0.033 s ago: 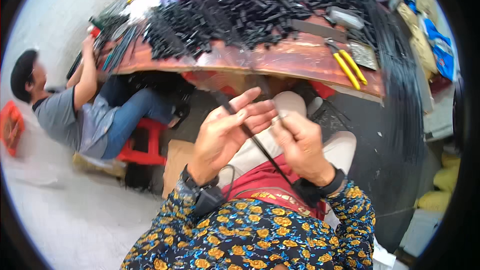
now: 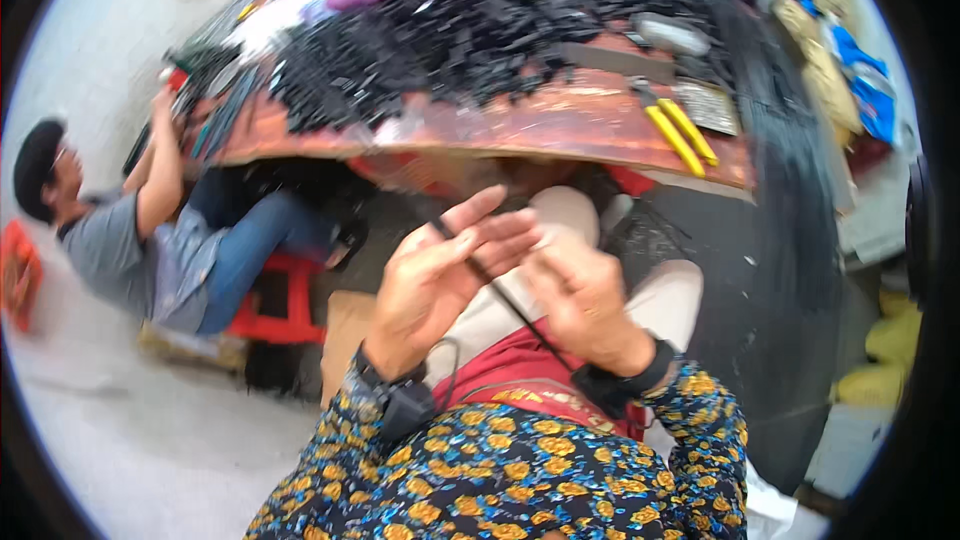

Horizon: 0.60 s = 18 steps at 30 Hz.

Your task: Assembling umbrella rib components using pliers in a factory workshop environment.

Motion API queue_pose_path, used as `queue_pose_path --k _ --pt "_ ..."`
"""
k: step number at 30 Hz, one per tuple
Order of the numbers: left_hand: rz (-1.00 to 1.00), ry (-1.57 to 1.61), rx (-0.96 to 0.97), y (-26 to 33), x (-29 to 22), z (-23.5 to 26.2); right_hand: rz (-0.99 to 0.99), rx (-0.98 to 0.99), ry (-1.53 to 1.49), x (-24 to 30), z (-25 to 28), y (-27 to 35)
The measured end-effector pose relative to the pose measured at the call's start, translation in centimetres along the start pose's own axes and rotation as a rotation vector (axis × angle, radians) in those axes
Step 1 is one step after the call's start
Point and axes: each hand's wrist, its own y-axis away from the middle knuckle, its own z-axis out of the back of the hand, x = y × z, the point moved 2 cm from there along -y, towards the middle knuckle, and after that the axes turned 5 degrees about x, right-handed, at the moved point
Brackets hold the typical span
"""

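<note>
A thin black rod [image 2: 522,317] slants across the palm of my left hand [image 2: 425,285], pinned between the thumb and the forefinger. The other fingers of that hand are stretched out. The rod's lower end runs toward my right wrist, over the red cloth [image 2: 500,372] on my lap. Close against the left fingertips is my right hand [image 2: 585,300], its fingers pinched together and blurred. What those fingers hold, if anything, cannot be made out.
Ahead stands a reddish wooden table [image 2: 540,130] heaped with short black pieces [image 2: 430,35]. Yellow-handled pliers [image 2: 680,132] lie near its edge. Long black strands [image 2: 795,160] hang off the right side. At left, a person [image 2: 130,230] sits on a red stool [image 2: 285,300].
My right hand has shifted slightly left and become blurred. Less of the rod shows beyond my left fingers. The whole view has moved a little.
</note>
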Motion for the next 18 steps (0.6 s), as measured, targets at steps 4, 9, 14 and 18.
queue_pose_path --k 4,9,14,18 --pt "-0.008 -0.052 -0.007 0.4 0.5 0.0 0.016 0.216 -0.025 -0.8 -1.9 1.5" --pt "-0.054 0.057 0.015 -0.7 0.2 0.9 0.037 0.338 0.263 -1.3 3.7 2.2" --pt "-0.072 -0.001 -0.077 -0.5 -0.4 1.6 -0.244 -0.063 0.908 -5.0 15.1 -0.2" --pt "-0.051 0.012 -0.008 -1.0 -0.2 1.9 -0.577 -0.031 1.350 -7.8 21.9 -0.3"
